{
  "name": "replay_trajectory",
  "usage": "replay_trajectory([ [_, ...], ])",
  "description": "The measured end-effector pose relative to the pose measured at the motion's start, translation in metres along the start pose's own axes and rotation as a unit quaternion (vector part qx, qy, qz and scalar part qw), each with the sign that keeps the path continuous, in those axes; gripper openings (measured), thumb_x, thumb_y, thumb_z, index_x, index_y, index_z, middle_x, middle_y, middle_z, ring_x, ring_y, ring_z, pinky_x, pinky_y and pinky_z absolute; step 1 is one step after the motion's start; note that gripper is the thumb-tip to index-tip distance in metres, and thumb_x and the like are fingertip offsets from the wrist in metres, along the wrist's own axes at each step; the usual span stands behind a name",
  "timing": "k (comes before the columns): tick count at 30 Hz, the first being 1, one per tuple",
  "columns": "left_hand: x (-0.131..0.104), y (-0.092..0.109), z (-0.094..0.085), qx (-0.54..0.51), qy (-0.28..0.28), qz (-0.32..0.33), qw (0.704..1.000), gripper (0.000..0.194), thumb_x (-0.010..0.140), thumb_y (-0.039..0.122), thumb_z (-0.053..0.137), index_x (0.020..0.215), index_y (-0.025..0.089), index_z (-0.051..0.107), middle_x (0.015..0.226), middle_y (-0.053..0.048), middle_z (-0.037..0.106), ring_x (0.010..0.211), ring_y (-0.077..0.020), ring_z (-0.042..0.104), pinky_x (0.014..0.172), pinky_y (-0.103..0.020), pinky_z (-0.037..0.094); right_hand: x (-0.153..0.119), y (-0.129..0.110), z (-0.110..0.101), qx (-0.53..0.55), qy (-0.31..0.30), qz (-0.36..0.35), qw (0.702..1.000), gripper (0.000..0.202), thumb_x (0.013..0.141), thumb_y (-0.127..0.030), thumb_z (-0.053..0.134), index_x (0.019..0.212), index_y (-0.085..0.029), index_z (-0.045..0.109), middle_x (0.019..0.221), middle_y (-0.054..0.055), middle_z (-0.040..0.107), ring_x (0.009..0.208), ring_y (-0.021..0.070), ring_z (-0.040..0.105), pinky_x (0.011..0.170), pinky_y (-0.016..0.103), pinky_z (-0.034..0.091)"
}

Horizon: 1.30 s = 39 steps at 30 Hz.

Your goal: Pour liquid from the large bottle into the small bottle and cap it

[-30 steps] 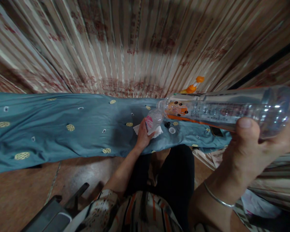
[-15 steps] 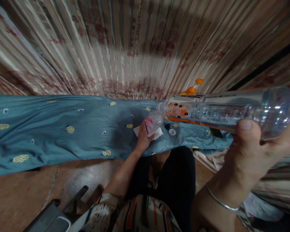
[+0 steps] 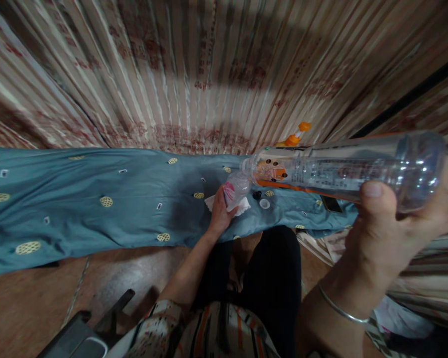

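Nearest, the right hand [image 3: 392, 233] is wrapped round the base end of a large clear plastic bottle with an orange-and-white printed label [image 3: 332, 171], thumb pressed on the near side, fingers mostly hidden beyond. The bottle lies nearly level, its neck reaching leftward from that grip. It looks light, its thin wall likely to dent under a squeeze and slide if wet; I'd take it round the middle for better balance. How much liquid it holds I cannot tell.

At the neck end, well apart from the right grip, the left hand [image 3: 220, 215] curls round a small clear plastic bottle with pink print [image 3: 238, 188], thumb and fingers closed on its sides. It seems soft-walled, best held low and gently. The two mouths meet or nearly so.

By the left grip is a scalloped white paper napkin [image 3: 243, 206]; just right of it, a small black object [image 3: 257, 195] and a round white cap [image 3: 264, 204]. Under everything runs a rumpled teal cloth with yellow pineapple motifs [image 3: 134, 199]. Past the large bottle stands an orange plastic top [image 3: 293, 139], and farther off, a pleated beige curtain with red flowers [image 3: 171, 74]
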<state>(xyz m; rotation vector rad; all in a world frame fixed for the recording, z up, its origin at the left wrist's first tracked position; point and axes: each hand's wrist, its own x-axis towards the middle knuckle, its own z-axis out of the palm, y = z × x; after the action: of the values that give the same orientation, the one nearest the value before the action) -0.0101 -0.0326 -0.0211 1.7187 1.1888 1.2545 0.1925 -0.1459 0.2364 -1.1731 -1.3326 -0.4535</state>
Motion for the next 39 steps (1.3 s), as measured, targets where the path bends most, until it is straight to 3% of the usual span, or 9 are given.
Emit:
replay_trajectory([
  [13,0.002,0.003,-0.002,0.007,-0.002,0.008,1.0,0.096,0.079,0.029,0.081,0.159,0.016,0.029,0.163,-0.025,0.046,0.153,-0.0395,0.046,0.131,-0.058,0.034,0.002,0.001,0.001,-0.013,-0.011,0.016,1.0,0.089,0.072,-0.07,0.077,0.149,-0.029,0.058,0.145,0.008,0.065,0.136,0.0411,0.061,0.115,0.072,0.044],
  [19,0.003,0.003,-0.001,-0.003,-0.001,0.002,1.0,0.095,0.08,0.032,0.081,0.16,0.017,0.031,0.163,-0.024,0.046,0.154,-0.038,0.045,0.132,-0.055,0.034,0.005,0.002,0.002,-0.019,-0.009,-0.007,1.0,0.088,0.073,-0.073,0.076,0.149,-0.033,0.058,0.146,0.006,0.065,0.135,0.0383,0.062,0.115,0.069,0.047],
  [30,0.004,0.002,0.0,-0.007,0.001,0.007,1.0,0.095,0.08,0.038,0.081,0.158,0.016,0.031,0.161,-0.024,0.047,0.152,-0.038,0.047,0.132,-0.059,0.032,0.009,0.006,0.001,-0.043,-0.023,-0.034,0.998,0.092,0.074,-0.079,0.071,0.151,-0.031,0.056,0.144,0.008,0.064,0.134,0.0388,0.062,0.112,0.069,0.048],
  [39,0.005,0.004,0.0,-0.01,0.007,0.001,1.0,0.09,0.08,0.036,0.082,0.156,0.016,0.037,0.16,-0.023,0.049,0.152,-0.0382,0.047,0.131,-0.055,0.034,0.007,0.004,0.001,-0.039,-0.03,-0.015,0.999,0.091,0.077,-0.074,0.072,0.154,-0.029,0.052,0.148,0.008,0.061,0.142,0.039,0.056,0.119,0.071,0.041],
])
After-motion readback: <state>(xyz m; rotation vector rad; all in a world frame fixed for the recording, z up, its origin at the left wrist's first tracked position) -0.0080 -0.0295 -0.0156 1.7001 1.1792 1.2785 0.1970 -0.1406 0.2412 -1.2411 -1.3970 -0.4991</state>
